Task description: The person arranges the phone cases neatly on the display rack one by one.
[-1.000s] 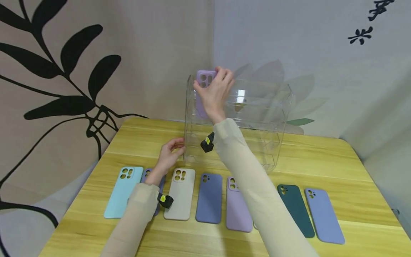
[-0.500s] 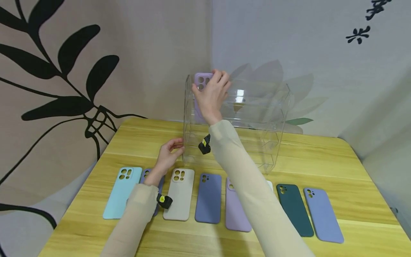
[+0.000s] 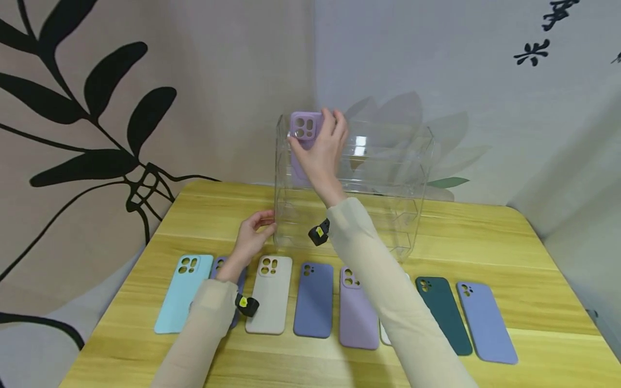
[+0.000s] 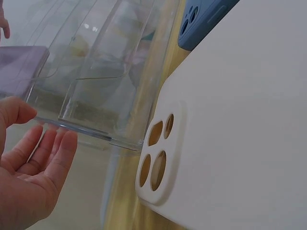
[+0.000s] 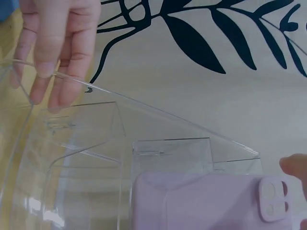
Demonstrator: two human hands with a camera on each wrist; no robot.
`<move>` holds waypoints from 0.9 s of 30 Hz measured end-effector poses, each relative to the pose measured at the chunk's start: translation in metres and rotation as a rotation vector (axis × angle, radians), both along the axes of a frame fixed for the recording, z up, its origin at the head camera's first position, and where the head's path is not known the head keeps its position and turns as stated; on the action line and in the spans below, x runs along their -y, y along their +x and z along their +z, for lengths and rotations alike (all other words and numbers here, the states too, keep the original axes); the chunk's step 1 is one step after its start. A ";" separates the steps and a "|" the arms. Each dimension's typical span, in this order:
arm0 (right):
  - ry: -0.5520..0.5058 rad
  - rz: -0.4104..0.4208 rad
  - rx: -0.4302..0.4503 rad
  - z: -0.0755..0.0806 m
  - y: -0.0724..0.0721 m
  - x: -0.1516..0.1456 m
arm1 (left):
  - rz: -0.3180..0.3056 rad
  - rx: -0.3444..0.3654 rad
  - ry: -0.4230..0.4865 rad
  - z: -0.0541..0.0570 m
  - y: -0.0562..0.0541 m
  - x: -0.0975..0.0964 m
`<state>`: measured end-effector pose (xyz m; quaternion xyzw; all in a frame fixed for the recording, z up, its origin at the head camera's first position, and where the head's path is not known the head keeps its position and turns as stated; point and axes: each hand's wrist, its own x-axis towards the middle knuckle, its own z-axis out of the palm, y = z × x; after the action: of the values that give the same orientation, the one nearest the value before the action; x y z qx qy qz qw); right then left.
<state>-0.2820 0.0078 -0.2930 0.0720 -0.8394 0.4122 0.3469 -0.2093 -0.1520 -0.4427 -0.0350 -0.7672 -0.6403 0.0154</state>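
Observation:
A purple phone case (image 3: pixel 297 165) leans on the left end of a clear acrylic display stand (image 3: pixel 383 175). My right hand (image 3: pixel 322 153) is spread over the case's top, thumb by its left edge and fingers by its right. In the right wrist view, a gap shows between the thumb tip (image 5: pixel 290 165) and the purple case (image 5: pixel 206 203). My left hand (image 3: pixel 251 234) touches the stand's left side near its base with fingers fairly straight. In the left wrist view, the left hand (image 4: pixel 36 177) has its fingertips right at the stand's edge.
A row of phone cases lies in front of the stand: light blue (image 3: pixel 181 296), white (image 3: pixel 269 299), slate blue (image 3: pixel 314 302), purple (image 3: pixel 358 318), dark green (image 3: pixel 443 312) and periwinkle (image 3: pixel 489 323). Others are partly hidden beneath my sleeves. A wall stands behind the wooden table (image 3: pixel 485 237).
The purple case has settled slightly lower on the stand. My right hand's fingers have spread and eased off it. The left hand stays at the stand's side.

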 end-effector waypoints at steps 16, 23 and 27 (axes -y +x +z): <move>-0.068 0.135 -0.026 -0.027 0.039 -0.021 | -0.007 0.001 -0.014 -0.002 -0.001 0.001; -0.059 0.208 -0.038 -0.041 0.055 -0.032 | -0.008 0.001 -0.017 -0.002 0.000 0.001; -0.049 0.233 -0.057 -0.049 0.066 -0.039 | -0.007 -0.003 -0.016 -0.001 0.000 0.000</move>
<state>-0.2164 0.0467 -0.3418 0.1725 -0.8048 0.4678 0.3221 -0.2092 -0.1524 -0.4437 -0.0385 -0.7722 -0.6341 0.0140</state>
